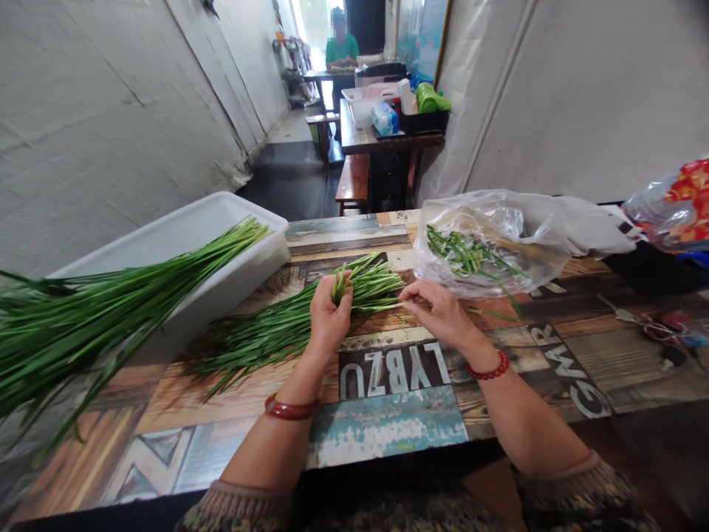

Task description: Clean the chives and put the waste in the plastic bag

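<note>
My left hand (331,314) is closed around a few green stalks that look like garlic chives, their pale ends poking up past the thumb. Beneath it lies a loose pile of the same garlic chives (266,332), leaves to the left and cut ends to the right. At the right of those ends, my right hand (437,310) pinches the tip of a pale stalk between thumb and fingers. A white plastic tub (221,314) at the left carries a large bunch of garlic chives (166,284) that hangs over its side.
Behind my right hand, a clear plastic bag (498,214) contains green scraps. Scissors (659,325) and a red patterned package (690,196) are at the right of the table (388,436). Farther back are a second table (360,140), a bench (353,177) and a seated person (342,50).
</note>
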Demonstrator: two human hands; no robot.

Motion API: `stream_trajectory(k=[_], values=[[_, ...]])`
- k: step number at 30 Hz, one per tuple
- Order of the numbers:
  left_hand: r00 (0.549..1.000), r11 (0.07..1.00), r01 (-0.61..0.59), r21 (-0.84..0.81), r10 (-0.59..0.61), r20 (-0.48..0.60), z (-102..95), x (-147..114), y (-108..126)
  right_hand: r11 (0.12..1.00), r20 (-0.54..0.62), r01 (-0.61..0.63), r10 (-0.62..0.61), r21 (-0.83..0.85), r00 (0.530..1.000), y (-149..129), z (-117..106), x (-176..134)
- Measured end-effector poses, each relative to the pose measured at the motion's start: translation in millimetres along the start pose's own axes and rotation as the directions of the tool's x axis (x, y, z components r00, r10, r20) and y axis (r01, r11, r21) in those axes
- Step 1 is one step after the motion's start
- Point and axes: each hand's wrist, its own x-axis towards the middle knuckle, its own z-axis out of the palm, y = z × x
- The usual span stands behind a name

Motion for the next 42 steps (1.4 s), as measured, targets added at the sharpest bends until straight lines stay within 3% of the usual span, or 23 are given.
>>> stream_trajectory(k=[2, 4, 7, 9, 16, 23, 28, 32, 34, 37, 39, 42], values=[[0.996, 0.998, -0.066, -0.024, 0.068, 0.060, 1.5, -2, 6, 1.000, -0.002, -0.014, 0.014, 0.011, 1.000, -2, -1, 1], [0.972, 0.992, -0.119, -0.044, 0.126, 0.199, 4.2, -5, 10, 0.999, -0.015, -0.025, 0.026, 0.026, 1.000, -3, -2, 1], [0.912, 0.991, -0.131, -0.019, 0.128, 0.390, 7.7, -8, 11, 0.999, -0.028, -0.022, 0.023, 0.047, 0.999, -3, -1, 1], [0.891, 0.992, -0.125, 0.017, 0.105, 0.441, 8.6, -8, 10, 0.999, -0.026, -0.019, 0.020, 0.050, 0.999, -2, 1, 0], [0.949, 0.999, -0.036, 0.018, 0.028, 0.315, 8.8, -8, 13, 0.999, 0.009, -0.025, 0.025, 0.025, 1.000, 4, 10, 0], [0.952, 0.998, -0.033, 0.047, 0.017, 0.305, 10.5, -8, 13, 0.991, -0.075, -0.088, 0.081, -0.099, 0.994, 6, 18, -2], [0.946, 0.998, -0.043, 0.044, 0.026, 0.323, 10.6, -8, 13, 0.993, -0.028, -0.012, 0.009, -0.117, 1.000, 6, 22, -1], [0.944, 0.999, -0.040, 0.031, 0.028, 0.329, 10.5, -8, 13, 0.995, -0.080, -0.056, 0.062, 0.082, 0.995, 3, 28, 0], [0.943, 0.999, -0.041, 0.032, 0.028, 0.331, 10.4, -8, 12, 0.957, -0.106, -0.166, 0.195, 0.237, 0.975, 4, 31, 1], [0.947, 0.998, -0.041, 0.039, 0.026, 0.320, 10.8, -8, 11, 0.843, -0.115, -0.332, 0.414, 0.423, 0.903, 7, 31, 0], [0.949, 0.999, -0.041, 0.033, 0.028, 0.315, 11.2, -8, 10, 0.784, -0.114, -0.353, 0.469, 0.512, 0.876, 11, 28, 0], [0.948, 0.999, -0.036, 0.023, 0.027, 0.318, 11.4, -8, 10, 0.767, -0.140, -0.333, 0.477, 0.548, 0.868, 15, 20, -1]])
